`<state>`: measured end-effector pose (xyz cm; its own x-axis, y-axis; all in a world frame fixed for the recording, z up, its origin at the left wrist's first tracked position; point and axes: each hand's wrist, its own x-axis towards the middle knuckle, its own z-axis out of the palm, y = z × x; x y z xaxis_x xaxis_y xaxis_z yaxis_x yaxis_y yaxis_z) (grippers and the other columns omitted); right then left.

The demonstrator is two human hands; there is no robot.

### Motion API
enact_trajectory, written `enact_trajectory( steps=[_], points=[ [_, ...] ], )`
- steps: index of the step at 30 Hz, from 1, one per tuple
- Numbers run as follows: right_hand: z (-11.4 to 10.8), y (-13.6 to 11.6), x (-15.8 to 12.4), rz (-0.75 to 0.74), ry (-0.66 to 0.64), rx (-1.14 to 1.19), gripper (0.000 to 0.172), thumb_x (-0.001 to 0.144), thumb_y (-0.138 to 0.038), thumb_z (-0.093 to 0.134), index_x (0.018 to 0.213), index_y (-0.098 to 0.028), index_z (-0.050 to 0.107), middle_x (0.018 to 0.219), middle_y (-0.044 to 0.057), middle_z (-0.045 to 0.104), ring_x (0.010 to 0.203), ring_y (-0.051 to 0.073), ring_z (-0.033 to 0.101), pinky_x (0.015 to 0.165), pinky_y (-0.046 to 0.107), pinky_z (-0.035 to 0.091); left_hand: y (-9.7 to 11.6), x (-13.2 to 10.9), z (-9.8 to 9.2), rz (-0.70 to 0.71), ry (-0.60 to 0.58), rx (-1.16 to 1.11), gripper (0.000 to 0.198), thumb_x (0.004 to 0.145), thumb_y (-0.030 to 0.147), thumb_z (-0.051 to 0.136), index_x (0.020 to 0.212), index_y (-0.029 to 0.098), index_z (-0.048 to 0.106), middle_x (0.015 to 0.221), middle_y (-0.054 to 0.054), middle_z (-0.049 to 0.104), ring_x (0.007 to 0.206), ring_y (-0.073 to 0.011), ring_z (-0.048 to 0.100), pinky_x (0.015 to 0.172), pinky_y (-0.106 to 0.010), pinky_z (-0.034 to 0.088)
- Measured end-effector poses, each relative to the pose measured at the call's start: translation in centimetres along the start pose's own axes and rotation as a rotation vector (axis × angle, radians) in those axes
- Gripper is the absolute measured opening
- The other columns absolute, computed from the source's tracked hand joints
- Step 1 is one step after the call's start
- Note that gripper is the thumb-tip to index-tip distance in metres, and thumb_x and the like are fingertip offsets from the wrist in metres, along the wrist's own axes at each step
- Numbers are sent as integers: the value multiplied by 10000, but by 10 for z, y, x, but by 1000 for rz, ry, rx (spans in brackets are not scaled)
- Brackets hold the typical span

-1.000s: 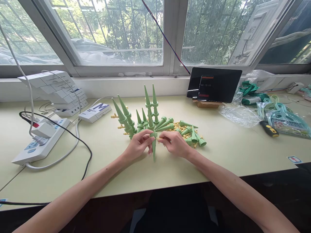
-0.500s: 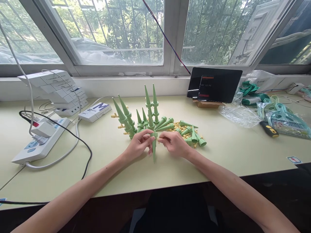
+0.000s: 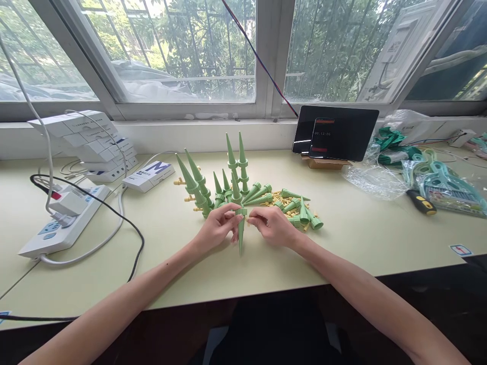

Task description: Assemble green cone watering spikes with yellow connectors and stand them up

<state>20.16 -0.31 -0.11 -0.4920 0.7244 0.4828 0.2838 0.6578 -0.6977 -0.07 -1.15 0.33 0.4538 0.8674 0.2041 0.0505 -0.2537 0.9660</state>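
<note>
Green spike (image 3: 241, 235), one: point down, above the near part of the tabletop (image 3: 171, 276), gripped near its collar by the fingers of the left hand (image 3: 218, 226).
Small yellow piece (image 3: 248, 221), one: pinched between the fingers of the right hand (image 3: 274, 226), just beside the spike; mostly hidden.
Standing spikes (image 3: 190, 185), a group: tips up, beyond the left hand, some with yellow side fittings.
Loose spikes (image 3: 303, 213), a heap: lying beyond the right hand, mixed with yellow parts (image 3: 279, 197).
Tablet (image 3: 357, 134), one: propped at the back, phone (image 3: 321, 142) in front.
White boxes (image 3: 89, 139), a stack: back left, power strip (image 3: 68, 223) nearer.
</note>
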Motion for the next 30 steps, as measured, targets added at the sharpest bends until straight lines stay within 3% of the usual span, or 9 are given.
enact_trajectory(
  steps=[4, 15, 30],
  points=[
    [1, 0, -1, -7, 15, -8, 257, 933, -243, 512, 688, -187, 461, 603, -35, 443, 544, 98, 359, 552, 241, 318, 2, 1, 1, -36, -9, -75, 238, 918, 382, 602, 1018, 182, 521, 553, 53, 577, 411, -113, 551, 443, -251, 500],
    [1, 1, -1, 1, 7, -16, 261, 936, -215, 490, 678, -185, 468, 596, -34, 442, 547, 101, 369, 550, 240, 307, -4, -2, 1, 67, 72, 134, 196, 923, 324, 595, 1048, 174, 581, 598, 35, 584, 471, -114, 578, 516, -259, 514],
    [1, 0, -1, -3, 40, -12, 241, 928, -219, 538, 695, -183, 487, 595, -43, 437, 534, 92, 360, 554, 234, 328, 0, 1, 0, 2, -2, -29, 201, 927, 349, 594, 1017, 184, 525, 560, 45, 589, 417, -119, 565, 452, -251, 496]
  ],
)
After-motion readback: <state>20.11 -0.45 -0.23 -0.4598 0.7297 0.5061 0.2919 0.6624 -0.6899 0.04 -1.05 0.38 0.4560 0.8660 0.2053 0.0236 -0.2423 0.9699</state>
